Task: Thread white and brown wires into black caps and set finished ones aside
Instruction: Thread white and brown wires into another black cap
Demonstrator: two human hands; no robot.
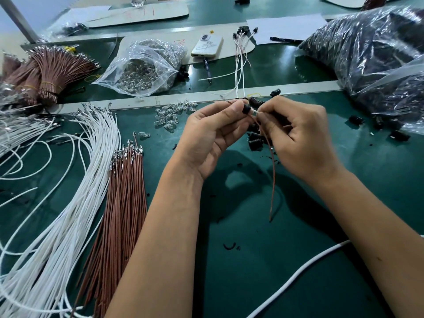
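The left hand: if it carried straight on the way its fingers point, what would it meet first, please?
Probably the right hand: the left hand points right, across the black cap it pinches, and their fingertips nearly meet there. Depth is unclear.

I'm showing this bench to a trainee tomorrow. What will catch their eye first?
Centre frame, the left hand and right hand pinch a black cap with a brown wire dangling. On the left fan white wires and brown wires.

2 hands are working beside 1 phone, 1 pen, 2 clear bags and 1 glass, while wires, bulbs and caps are lying in piles too dense to count.
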